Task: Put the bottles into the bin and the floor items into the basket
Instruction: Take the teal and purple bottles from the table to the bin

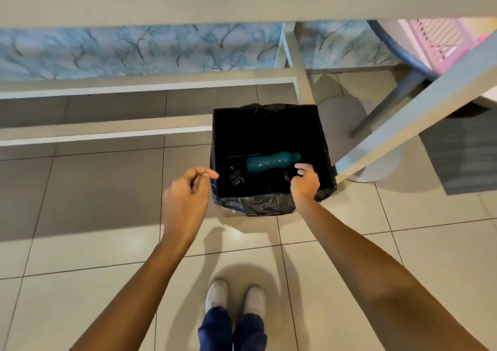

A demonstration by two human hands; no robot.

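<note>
A square bin (271, 205) lined with a black bag stands on the tiled floor under a white table. Inside it lies a teal bottle (271, 162), and beside that a dark bottle with white lettering (236, 179). My left hand (185, 197) hovers just outside the bin's left rim, fingers curled, thumb and forefinger touching, nothing in it. My right hand (305, 182) is over the bin's near right corner with its fingers curled; I see nothing held in it. A pink slatted basket (435, 41) shows at the top right.
White table frame bars (107, 132) run to the left of the bin, and a slanted white leg (403, 124) crosses on the right. A grey chair leg (387, 105) stands behind the bin. My shoes (235, 299) are on the tiles in front of the bin.
</note>
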